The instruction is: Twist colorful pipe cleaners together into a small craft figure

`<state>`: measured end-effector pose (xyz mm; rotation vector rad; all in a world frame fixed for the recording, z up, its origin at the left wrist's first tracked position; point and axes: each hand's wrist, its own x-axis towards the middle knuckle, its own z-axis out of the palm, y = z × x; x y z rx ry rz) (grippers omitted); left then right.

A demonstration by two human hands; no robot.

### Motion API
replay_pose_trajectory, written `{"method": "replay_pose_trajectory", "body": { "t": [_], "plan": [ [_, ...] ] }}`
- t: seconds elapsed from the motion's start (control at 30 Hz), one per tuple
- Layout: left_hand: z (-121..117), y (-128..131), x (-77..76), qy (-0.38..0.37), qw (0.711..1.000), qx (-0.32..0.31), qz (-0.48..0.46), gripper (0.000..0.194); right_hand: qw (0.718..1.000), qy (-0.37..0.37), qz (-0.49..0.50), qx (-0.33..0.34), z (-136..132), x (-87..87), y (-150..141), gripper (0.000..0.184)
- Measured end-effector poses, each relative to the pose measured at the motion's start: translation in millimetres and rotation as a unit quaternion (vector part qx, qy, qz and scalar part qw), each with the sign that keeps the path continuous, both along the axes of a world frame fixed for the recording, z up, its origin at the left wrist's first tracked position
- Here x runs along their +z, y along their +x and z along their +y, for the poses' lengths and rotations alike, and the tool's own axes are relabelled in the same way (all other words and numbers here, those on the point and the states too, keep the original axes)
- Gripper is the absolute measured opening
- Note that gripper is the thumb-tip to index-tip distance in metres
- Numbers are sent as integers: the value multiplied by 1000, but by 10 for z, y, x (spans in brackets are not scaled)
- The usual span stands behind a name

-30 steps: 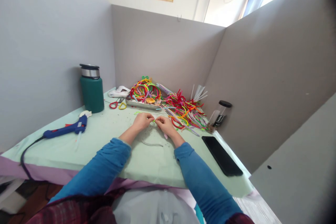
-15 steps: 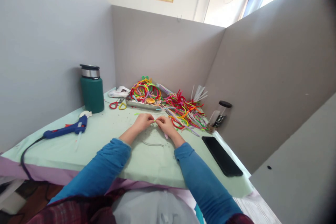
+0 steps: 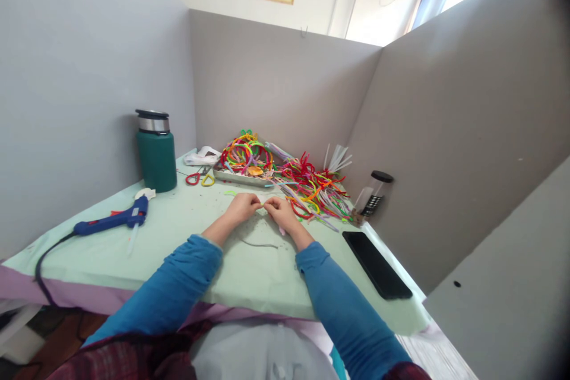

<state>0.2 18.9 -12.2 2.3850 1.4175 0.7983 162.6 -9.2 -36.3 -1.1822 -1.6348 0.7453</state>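
Left hand (image 3: 243, 208) and right hand (image 3: 280, 212) pinched shut, fingertips nearly meeting, apparently on a tiny piece (image 3: 262, 206) between them, grey strand (image 3: 262, 245) just this side, colourful pipe cleaners (image 3: 318, 185) beyond the right.

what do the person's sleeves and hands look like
Blue sleeves, wrinkled near the cuffs, with dark red plaid cloth at their upper ends. The left hand and right hand are bare, with no gloves.

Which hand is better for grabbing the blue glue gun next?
Probably the left hand; it's nearer the blue glue gun, which lies out to the left. The right hand is farther across.
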Motion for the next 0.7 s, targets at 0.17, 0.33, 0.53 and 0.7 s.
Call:
{"method": "replay_pose_trajectory", "body": {
  "t": [0.17, 0.33, 0.53, 0.7],
  "plan": [
    [-4, -19, 26, -35, 999, -1, -17, 25, 1000, 1, -2, 3, -10, 16, 1, 13],
    [-44, -24, 54, -82, 996, 10, -26, 28, 1000, -4, -2, 9, -9, 17, 5, 13],
    [-51, -25, 50, -112, 992, 13, -55, 27, 1000, -6, -3, 16, -22, 29, 4, 14],
    [-40, -24, 31, -135, 987, -1, -87, 26, 1000, -13, -8, 18, -20, 29, 5, 16]
  ]
}}
